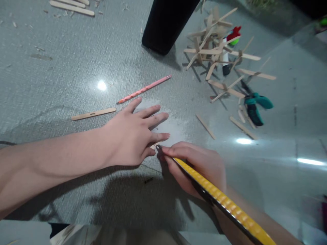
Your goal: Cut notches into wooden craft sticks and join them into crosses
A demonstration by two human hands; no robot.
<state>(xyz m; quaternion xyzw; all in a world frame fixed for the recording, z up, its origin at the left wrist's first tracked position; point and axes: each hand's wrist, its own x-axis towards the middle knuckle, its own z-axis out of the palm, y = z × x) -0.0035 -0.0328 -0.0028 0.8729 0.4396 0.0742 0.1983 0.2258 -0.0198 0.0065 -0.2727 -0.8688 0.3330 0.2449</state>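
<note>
My left hand point(133, 134) lies flat on the grey table with its fingers stretched out, pressing down on something small that its fingers hide. My right hand point(199, 166) is closed round a yellow and black pencil point(219, 197), gripped near the tip. The pencil's tip touches the table right beside my left thumb and fingertips. A pink pencil point(144, 89) lies just beyond my left fingers. A single flat wooden stick point(93, 113) lies to the left of that hand.
A heap of wooden sticks point(217, 51) lies at the back right, with teal-handled pliers point(255, 107) beside it and loose sticks point(205, 126) nearby. A black upright object point(166, 23) stands at the back. More sticks point(73, 6) lie at the top left.
</note>
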